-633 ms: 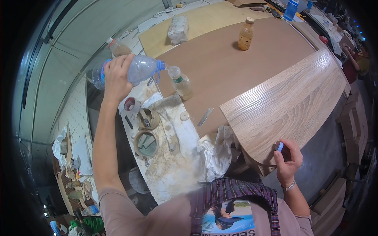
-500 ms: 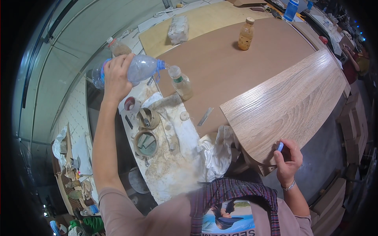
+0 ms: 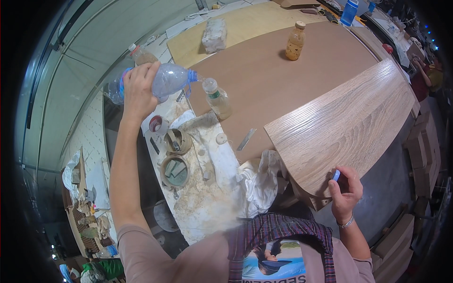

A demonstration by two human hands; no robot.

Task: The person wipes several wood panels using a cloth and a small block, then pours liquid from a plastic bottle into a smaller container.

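Note:
My left hand [image 3: 140, 87] grips a large clear plastic bottle [image 3: 170, 81] with a blue neck ring, held on its side. A thin stream of clear liquid runs from its mouth towards a smaller clear bottle [image 3: 218, 101] with a green label, which stands at the edge of the stained cloth. Between the thumb and fingers of my right hand [image 3: 347, 191] is a small blue bottle cap [image 3: 335, 175], just over the near corner of the wood-grain board [image 3: 344, 127].
Round tubs with tools and grey blocks [image 3: 174, 170] stand on the stained cloth [image 3: 207, 188]. A metal strip [image 3: 247, 139] lies on the brown sheet [image 3: 255, 70]. Farther back are an amber-coloured bottle [image 3: 295, 42] and a white wrapped block [image 3: 214, 36]. Another person [image 3: 427, 73] is at far right.
Very little differs. The large bottle in my left hand has shifted a touch to the left at its base and stays tipped; my right hand holds the cap in the same place.

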